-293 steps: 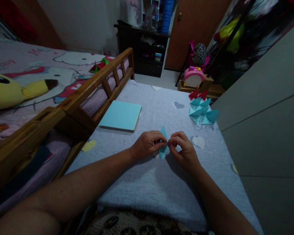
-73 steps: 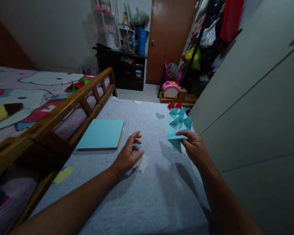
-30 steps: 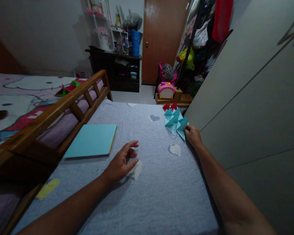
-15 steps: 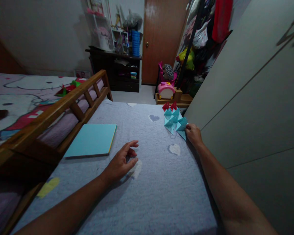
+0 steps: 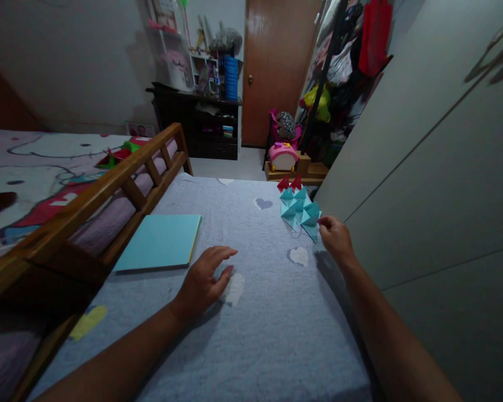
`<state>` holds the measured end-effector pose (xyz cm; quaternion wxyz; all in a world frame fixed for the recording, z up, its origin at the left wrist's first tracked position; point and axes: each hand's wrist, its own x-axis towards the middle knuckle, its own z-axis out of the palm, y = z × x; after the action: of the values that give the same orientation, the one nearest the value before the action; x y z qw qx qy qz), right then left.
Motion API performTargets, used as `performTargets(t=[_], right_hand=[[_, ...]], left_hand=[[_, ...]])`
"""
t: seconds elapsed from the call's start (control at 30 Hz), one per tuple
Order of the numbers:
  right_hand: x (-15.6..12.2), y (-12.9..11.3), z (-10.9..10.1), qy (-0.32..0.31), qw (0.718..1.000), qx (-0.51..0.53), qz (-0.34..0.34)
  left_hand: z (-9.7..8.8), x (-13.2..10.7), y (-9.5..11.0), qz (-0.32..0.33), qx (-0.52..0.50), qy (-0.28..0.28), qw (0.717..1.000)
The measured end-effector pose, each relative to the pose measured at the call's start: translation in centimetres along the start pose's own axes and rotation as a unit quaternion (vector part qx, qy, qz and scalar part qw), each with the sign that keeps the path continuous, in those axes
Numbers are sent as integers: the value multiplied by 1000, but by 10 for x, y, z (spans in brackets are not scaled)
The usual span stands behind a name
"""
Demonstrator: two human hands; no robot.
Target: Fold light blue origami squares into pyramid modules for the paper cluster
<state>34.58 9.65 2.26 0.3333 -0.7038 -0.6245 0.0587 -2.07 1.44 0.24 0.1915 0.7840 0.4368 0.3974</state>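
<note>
My left hand [image 5: 204, 279] hovers over the bed sheet [image 5: 260, 346], fingers curved and the thumb apart, holding nothing. Just left of it lies a stack of light blue square paper [image 5: 161, 241] with a thin yellowish edge. On the far right of the sheet several folded blue paper pieces [image 5: 295, 207] stand in rows, their points up. Two red folded paper pieces [image 5: 289, 183] sit behind them. Beside the nearest blue piece is my right hand [image 5: 335, 237], fingertips loosely bent at its right edge; nothing shows in its grasp.
A wooden bed rail [image 5: 121, 178] runs along the left, with another bed and green and red folded paper [image 5: 118, 156] beyond it. A pale wardrobe [image 5: 436, 184] stands close on the right. Past the sheet's far edge are a pink toy case [image 5: 283, 157] and a dark cabinet [image 5: 197, 123].
My right hand has drawn slightly right and back from the blue folded paper, which stays in place. My left hand has shifted slightly lower, its fingers less spread.
</note>
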Motion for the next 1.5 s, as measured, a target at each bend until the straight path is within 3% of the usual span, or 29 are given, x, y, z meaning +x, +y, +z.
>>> performTargets(t=[0.1, 0.17, 0.27, 0.4, 0.57, 0.67, 0.8, 1.03, 1.17, 1.3, 1.5], right_hand=[[-29, -43, 1, -73, 995, 25, -59], [-51, -74, 3, -175, 973, 37, -144], [-81, -113, 9, -292, 928, 28, -229], [-107, -138, 28, -341, 906, 22, -250], [-121, -133, 57, -271, 924, 82, -256], [-122, -127, 66, -253, 924, 102, -269], [-120, -122, 68, -257, 922, 114, -267], [-119, -121, 68, -263, 918, 128, -269], [-119, -120, 69, -264, 918, 130, -265], [-119, -118, 71, -256, 918, 141, -268], [-118, -116, 72, -270, 914, 143, -266]], left_hand=[[-8, 4, 0, 44, 100, 34, 993], [-14, 8, -3, 41, 170, 47, 983], [-23, 15, -12, -15, 283, 54, 957], [-34, 20, -25, -107, 391, 25, 914], [-43, 21, -32, -167, 398, -47, 901], [-43, 21, -34, -187, 391, -54, 900], [-43, 20, -32, -203, 391, -66, 896], [-53, 21, -23, -204, 385, -142, 889], [-75, 26, -39, -197, 320, -170, 911], [-98, 27, -60, -169, 258, -245, 919], [-107, 25, -66, -161, 230, -246, 928]])
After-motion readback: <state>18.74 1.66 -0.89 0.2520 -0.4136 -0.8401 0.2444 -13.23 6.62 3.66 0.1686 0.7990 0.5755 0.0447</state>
